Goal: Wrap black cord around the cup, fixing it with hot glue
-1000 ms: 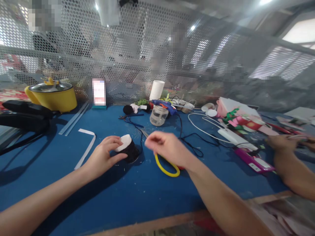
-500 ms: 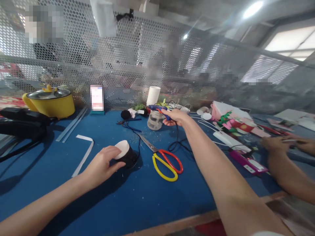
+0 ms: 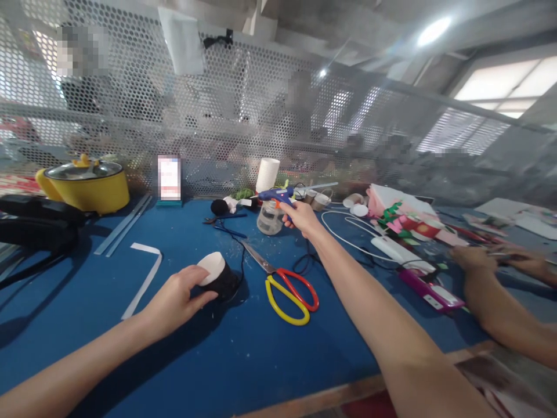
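Note:
My left hand (image 3: 185, 293) is closed round a black cylinder with a white round end (image 3: 213, 267), tilted on the blue table. A thin black cord trails up from its far side. At the back of the table, my right hand (image 3: 300, 217) grips a blue glue gun (image 3: 275, 194) by its handle. Its nozzle points left, and a clear glue stick (image 3: 319, 186) sticks out behind. Just under the gun stands a clear jar (image 3: 268, 219). Between my hands lie scissors (image 3: 272, 271) with one red and one yellow handle loop, blades pointing away from me.
Pliers (image 3: 224, 225) and a black ball (image 3: 219, 206) lie behind the cylinder. A white strip (image 3: 145, 283) is at left, with a yellow pot (image 3: 87, 188) beyond. A purple power strip (image 3: 430, 290) and another person's hand (image 3: 474, 258) are on the right. Perforated metal closes the back.
My right hand has turned the glue gun above the jar, so the gun and its glue stick show more fully. The left hand keeps its hold; the view has shifted slightly.

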The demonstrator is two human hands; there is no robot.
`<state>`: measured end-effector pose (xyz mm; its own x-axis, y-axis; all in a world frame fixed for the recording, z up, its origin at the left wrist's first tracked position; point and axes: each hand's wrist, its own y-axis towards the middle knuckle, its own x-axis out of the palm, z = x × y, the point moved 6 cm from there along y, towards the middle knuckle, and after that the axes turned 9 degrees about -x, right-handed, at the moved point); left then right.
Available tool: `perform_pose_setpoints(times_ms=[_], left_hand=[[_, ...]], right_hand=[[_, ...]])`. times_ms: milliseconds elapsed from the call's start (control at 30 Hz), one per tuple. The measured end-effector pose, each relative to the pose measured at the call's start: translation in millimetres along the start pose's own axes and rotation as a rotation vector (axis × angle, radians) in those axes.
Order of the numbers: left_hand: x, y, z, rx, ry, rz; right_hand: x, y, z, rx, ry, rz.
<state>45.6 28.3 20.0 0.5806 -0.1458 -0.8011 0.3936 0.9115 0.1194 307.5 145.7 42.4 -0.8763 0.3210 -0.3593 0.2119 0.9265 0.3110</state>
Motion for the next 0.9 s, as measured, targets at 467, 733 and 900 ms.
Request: perform_pose_setpoints(times_ms=[467, 733, 900], left_hand=[[4, -4, 2, -0.043, -0.001, -0.063], [9, -4, -1, -0.117, 0.003, -0.102], [11, -3, -7, -0.169, -0.013, -0.097]], right_hand=[[8, -59, -51, -0.162, 0.394, -0.166], [30, -127, -47, 0.075, 0.522, -0.463], [34, -144, -45, 0.039, 0.391, -0.584]])
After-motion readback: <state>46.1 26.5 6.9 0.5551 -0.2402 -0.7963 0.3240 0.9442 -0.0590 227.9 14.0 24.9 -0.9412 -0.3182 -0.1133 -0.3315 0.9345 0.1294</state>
